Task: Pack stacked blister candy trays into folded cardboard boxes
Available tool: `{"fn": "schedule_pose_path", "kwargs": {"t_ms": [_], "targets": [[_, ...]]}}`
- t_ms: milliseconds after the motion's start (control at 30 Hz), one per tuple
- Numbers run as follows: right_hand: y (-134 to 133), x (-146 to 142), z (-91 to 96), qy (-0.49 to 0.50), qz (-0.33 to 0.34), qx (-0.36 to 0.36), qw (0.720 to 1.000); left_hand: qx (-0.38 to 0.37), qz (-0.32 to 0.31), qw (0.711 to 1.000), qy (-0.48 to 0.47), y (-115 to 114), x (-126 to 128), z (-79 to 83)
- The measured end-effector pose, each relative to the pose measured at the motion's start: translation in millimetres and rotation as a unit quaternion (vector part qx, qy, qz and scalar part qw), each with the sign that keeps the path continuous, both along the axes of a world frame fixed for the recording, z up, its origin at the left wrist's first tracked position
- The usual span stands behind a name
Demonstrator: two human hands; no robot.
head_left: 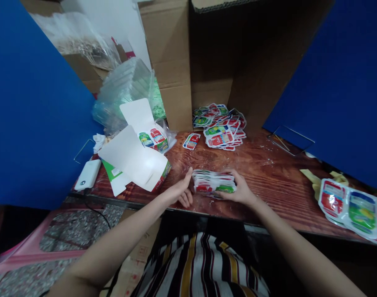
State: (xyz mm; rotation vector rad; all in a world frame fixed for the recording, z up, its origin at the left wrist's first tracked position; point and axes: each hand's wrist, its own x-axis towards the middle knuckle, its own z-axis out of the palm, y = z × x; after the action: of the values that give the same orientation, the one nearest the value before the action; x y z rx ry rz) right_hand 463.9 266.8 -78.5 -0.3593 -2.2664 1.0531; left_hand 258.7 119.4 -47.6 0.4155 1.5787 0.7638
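A thick stack of small red-and-green printed sachets (214, 181) stands on edge near the front edge of the wooden table. My right hand (242, 190) grips its right end, thumb behind and fingers along the front. At the left end, my left hand (183, 192) has its thumb raised against the stack, with its fingers loosely bent and apart below. Behind the stack lies a small separate group of sachets (192, 141). A larger loose heap of sachets (221, 131) spills out of the open cardboard box (172, 66).
Left of my hands is an open white-and-green carton (139, 161); behind it, another open carton (154, 138) holds sachets. A white power bank (88, 175) with a cable sits at the left edge. Joined sachets (352, 208) overhang the right front edge. Blue panels (339, 90) flank the table.
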Motion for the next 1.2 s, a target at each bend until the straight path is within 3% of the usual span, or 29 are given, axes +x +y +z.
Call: {"fn": "schedule_pose_path", "kwargs": {"t_ms": [67,133,167,233,333,467,600,867,967,1067,1133,1200], "targets": [[0,-1,-5.2,-0.011,-0.018,-0.057,0.998,0.176,0.033,0.975,0.134,-5,0,-6.8],[1,-2,-9.7,-0.015,-0.033,-0.105,0.994,0.354,-0.002,0.920,0.167,-8,3,-13.6],[1,-3,-11.4,-0.016,-0.038,-0.123,0.992,0.409,-0.024,0.897,0.166,-8,6,-16.8],[2,-3,-13.8,-0.017,-0.046,-0.144,0.988,0.449,-0.024,0.877,0.169,-4,13,-22.5],[2,-3,-17.0,-0.022,-0.042,-0.162,0.986,0.447,0.013,0.874,0.191,6,18,-29.9],[-1,-2,-28.2,0.005,-0.046,-0.192,0.980,0.469,-0.026,0.853,0.228,16,15,-39.0],[-5,-3,-37.1,0.005,-0.040,-0.225,0.973,0.481,-0.014,0.856,0.189,17,16,-44.6],[-1,-12,-27.7,0.049,-0.073,-0.135,0.987,0.523,0.039,0.826,0.208,16,21,-38.9],[0,-19,-23.5,0.036,-0.047,-0.172,0.983,0.493,0.075,0.846,0.191,19,21,-39.4],[3,-26,-6.2,-0.002,-0.055,-0.244,0.968,0.405,0.115,0.896,0.143,28,19,-29.8],[9,-33,10.3,-0.046,-0.061,-0.335,0.939,0.312,0.143,0.939,0.037,37,16,-18.1],[16,-41,25.0,-0.091,-0.059,-0.441,0.891,0.212,0.162,0.960,-0.080,48,12,-6.6]]}}
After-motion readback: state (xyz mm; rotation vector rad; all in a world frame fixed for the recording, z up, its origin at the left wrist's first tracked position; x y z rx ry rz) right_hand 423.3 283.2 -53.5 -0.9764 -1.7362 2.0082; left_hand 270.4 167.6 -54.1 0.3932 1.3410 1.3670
